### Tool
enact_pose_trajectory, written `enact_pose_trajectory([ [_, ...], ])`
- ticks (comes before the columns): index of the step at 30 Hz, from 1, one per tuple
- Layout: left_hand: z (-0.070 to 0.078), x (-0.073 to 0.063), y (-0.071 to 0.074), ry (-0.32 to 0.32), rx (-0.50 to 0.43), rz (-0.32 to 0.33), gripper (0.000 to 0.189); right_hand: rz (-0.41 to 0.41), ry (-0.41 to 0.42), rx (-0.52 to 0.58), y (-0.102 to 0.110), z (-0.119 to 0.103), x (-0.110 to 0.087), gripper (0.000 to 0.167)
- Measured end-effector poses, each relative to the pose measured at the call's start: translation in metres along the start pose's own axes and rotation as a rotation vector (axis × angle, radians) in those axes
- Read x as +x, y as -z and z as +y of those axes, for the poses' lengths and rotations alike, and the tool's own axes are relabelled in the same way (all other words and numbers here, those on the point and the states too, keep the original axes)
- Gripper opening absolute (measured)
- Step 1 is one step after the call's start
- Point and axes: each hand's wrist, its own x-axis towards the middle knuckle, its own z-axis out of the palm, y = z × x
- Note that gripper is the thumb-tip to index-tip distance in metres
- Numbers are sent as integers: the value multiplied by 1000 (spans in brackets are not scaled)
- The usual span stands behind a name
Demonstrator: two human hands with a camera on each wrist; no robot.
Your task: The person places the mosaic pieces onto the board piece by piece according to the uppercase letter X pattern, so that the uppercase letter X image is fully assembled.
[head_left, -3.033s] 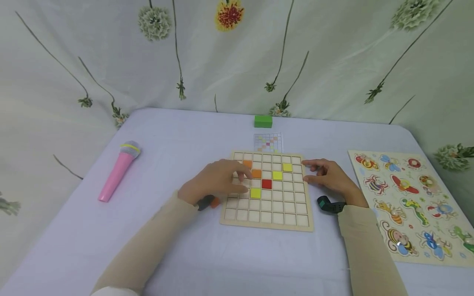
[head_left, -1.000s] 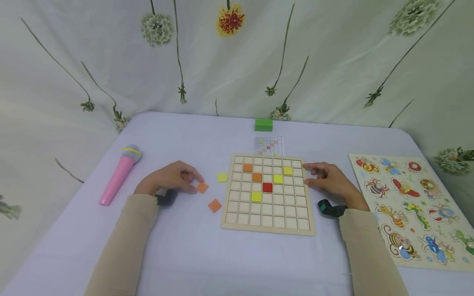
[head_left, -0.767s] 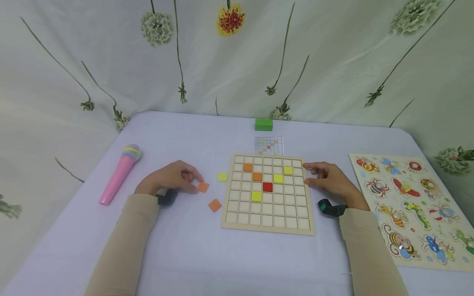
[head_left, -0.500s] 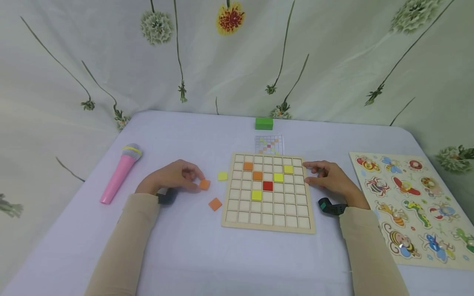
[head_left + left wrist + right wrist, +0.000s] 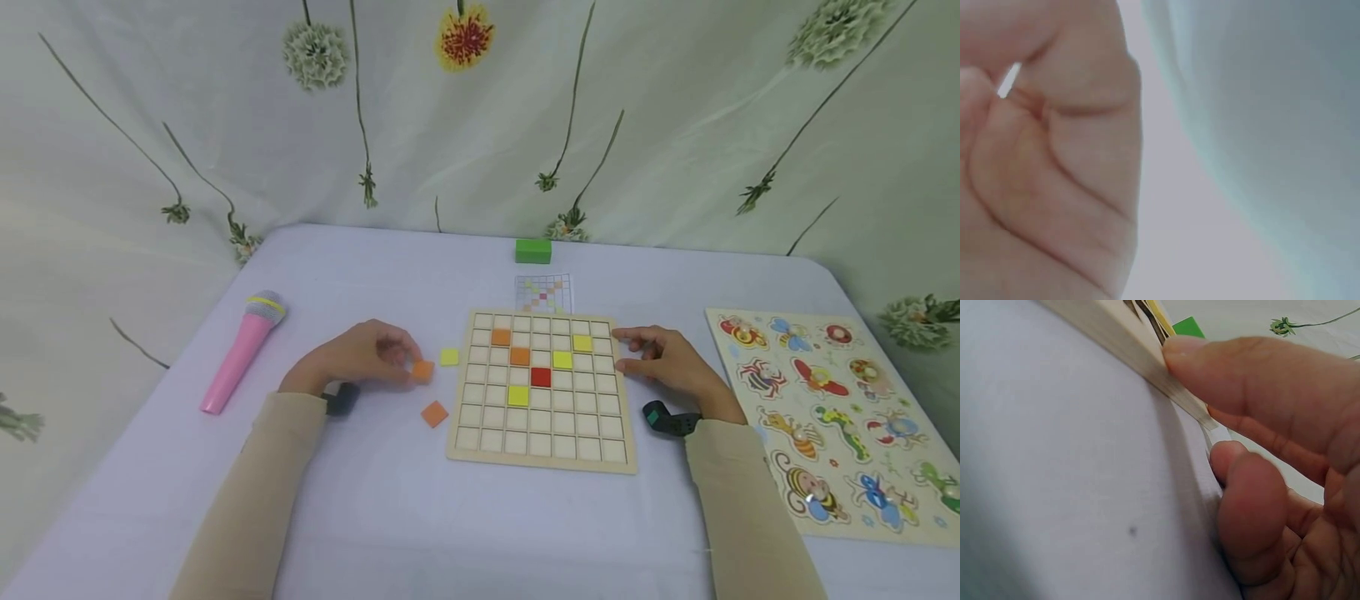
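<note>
My left hand (image 5: 358, 354) pinches an orange square tile (image 5: 423, 372) just off the left side of a wooden grid board (image 5: 540, 462). The left wrist view shows only the palm and bent fingers; the tile is hidden there. A second orange tile (image 5: 434, 414) and a yellow tile (image 5: 449, 357) lie loose on the cloth nearby. In the grid sit two orange tiles, three yellow ones and a red tile (image 5: 540, 377). With thumb and index finger, my right hand (image 5: 663, 362) touches the board's right edge; its other fingers are curled.
Behind the board lie a printed pattern card (image 5: 543, 293) and a green block (image 5: 533, 252). A pink toy microphone (image 5: 243, 350) rests at the left. At the right is an insect peg puzzle (image 5: 832, 417). A flowered cloth hangs behind the table.
My left hand has left the board since three seconds ago and gone to the loose tiles. Over the last second it has shifted one orange tile slightly right. My right hand has stayed put.
</note>
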Motion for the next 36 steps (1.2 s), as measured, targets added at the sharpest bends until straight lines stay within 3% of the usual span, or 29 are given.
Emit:
enact_pose_trajectory([
  [5,14,2,-7,-32,80,80,21,0,-4,-1,0,0,0,59],
  [13,39,5,-23,-94,69,127,24,-6,4,-2,0,-1,0,59],
  [24,77,10,-52,-193,49,129,23,-12,13,-8,2,0,0,58],
  [36,110,29,-75,-253,89,102,24,-13,15,-1,2,0,0,58],
])
